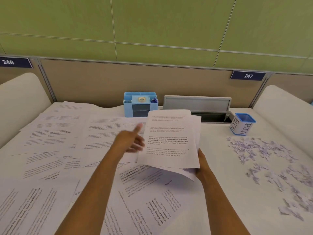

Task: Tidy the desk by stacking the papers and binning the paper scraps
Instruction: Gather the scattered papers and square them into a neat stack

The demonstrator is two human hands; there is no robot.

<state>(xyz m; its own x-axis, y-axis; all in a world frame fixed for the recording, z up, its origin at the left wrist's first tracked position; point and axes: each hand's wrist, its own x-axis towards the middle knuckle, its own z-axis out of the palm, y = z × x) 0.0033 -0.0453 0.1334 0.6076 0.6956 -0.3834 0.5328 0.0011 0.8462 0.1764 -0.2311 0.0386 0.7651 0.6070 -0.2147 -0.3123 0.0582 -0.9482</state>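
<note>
Right hand [202, 164] pinches a light, floppy paper sheaf [171, 141] by its lower corner; left hand [130, 141], grip wide and empty, could steady its side.

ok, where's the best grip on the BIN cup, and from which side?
Probably across two opposite flat walls of the BIN cup, just under its blue rim, coming from the right. It stands upright and square-sided, apart from other things; the open cable tray lies to its left and the paper scraps in front.
</note>
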